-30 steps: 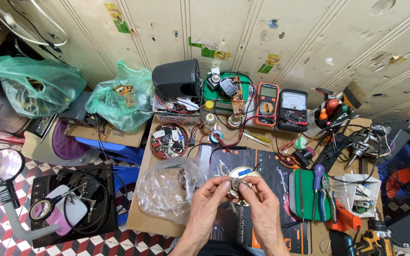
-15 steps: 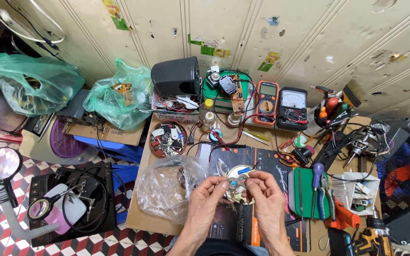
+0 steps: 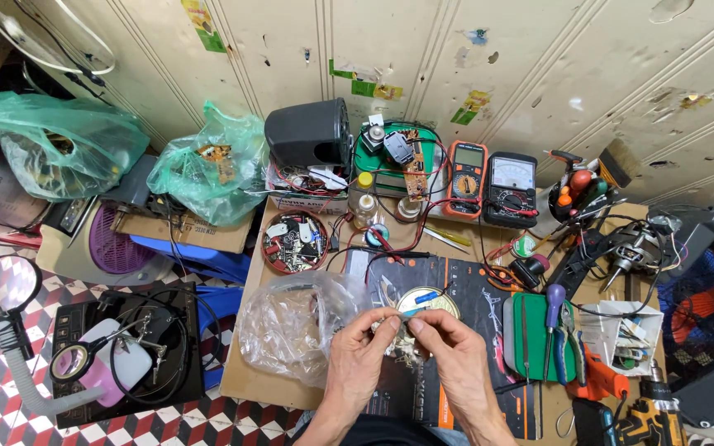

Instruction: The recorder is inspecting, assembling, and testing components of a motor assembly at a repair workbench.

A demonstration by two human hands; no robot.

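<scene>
While we are looking down from the head camera, our left hand [image 3: 363,361] and right hand [image 3: 454,357] are meeting fingertip to fingertip, pinching a small part [image 3: 399,321], too tiny to identify, above the round tin [image 3: 431,301] on the workbench [image 3: 251,381], a clear plastic bag [image 3: 291,326] lying just left.

Single head-worn view: looked steeply down from above onto the desk [image 3: 258,376], facing the wall [image 3: 539,74] at 12 o'clock; near range, hands at 6 o'clock, floor at 9 o'clock.
</scene>
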